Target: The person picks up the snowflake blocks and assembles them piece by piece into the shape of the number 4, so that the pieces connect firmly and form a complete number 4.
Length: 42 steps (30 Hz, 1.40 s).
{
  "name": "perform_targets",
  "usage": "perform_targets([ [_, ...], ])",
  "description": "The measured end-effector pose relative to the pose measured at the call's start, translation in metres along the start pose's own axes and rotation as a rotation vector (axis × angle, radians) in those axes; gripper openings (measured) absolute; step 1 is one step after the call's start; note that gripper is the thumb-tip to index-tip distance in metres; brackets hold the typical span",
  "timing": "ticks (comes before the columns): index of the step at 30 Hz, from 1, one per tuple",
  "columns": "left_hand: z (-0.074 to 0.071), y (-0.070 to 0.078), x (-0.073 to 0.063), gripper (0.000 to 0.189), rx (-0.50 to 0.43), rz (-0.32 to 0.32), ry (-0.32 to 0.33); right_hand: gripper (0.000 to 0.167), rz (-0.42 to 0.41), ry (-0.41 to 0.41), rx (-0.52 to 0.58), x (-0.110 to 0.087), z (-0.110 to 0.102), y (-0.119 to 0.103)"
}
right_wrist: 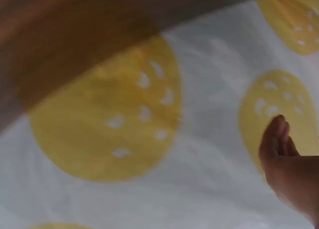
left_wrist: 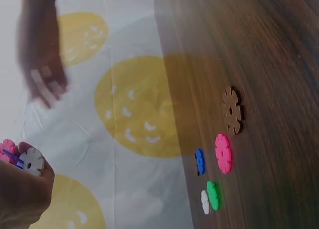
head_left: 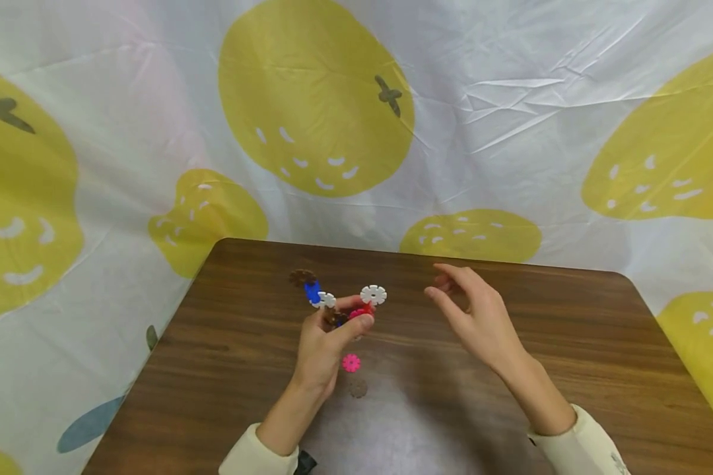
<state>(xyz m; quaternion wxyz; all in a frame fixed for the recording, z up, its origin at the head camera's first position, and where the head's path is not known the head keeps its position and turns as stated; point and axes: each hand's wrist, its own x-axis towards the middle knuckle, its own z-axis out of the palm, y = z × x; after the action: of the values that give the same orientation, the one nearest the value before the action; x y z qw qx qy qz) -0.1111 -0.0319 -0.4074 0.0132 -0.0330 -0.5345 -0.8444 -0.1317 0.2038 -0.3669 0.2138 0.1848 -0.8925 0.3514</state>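
Left hand [head_left: 321, 346] pinching a chain of notched discs [head_left: 312, 292] above a wooden surface [head_left: 570, 343].
Its fingers clamp the chain; the right hand [head_left: 481, 320] hovers, thumb and fingertips apart, apparently holding nothing. A knock or uneven squeeze could pop the jutting end discs loose. Patterned cloth [head_left: 481, 145] hangs behind the far edge; the surface offers more room for moving rightward.

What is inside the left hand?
The left hand holds joined notched discs: a white disc shows past the thumb, a blue disc and a brown disc on the other side. Fingers and thumb hide part of the middle.
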Motion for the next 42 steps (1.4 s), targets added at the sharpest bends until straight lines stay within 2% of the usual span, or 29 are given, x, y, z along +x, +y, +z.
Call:
perform_targets([
  [3,-0.001,0.001,0.000,0.028,-0.004,0.005,0.001,0.054,0.111,-0.121,0.004,-0.007,0.009,0.020],
  [7,-0.002,0.002,0.000,0.028,-0.004,0.012,-0.006,0.069,0.149,-0.247,0.007,-0.019,0.027,0.039],
  [14,-0.003,0.003,0.000,0.026,0.002,0.026,-0.017,0.073,0.137,-0.325,0.006,-0.036,0.058,0.051],
  [22,-0.005,0.005,0.000,0.025,-0.001,0.031,-0.023,0.064,0.065,-0.450,-0.059,-0.058,0.091,0.039],
  [28,-0.006,0.005,0.000,0.026,0.000,0.012,-0.020,0.044,-0.065,-0.457,-0.137,-0.072,0.111,0.026],
  [34,-0.005,0.004,0.000,0.026,-0.002,0.008,-0.013,0.040,-0.166,-0.444,-0.166,-0.079,0.125,0.013],
  [38,-0.005,0.004,0.001,0.026,-0.009,0.006,-0.015,0.038,-0.185,-0.419,-0.205,-0.081,0.129,0.010],
  [42,-0.006,0.004,0.001,0.026,-0.015,0.004,-0.019,0.034,-0.170,-0.431,-0.218,-0.081,0.131,0.008],
])
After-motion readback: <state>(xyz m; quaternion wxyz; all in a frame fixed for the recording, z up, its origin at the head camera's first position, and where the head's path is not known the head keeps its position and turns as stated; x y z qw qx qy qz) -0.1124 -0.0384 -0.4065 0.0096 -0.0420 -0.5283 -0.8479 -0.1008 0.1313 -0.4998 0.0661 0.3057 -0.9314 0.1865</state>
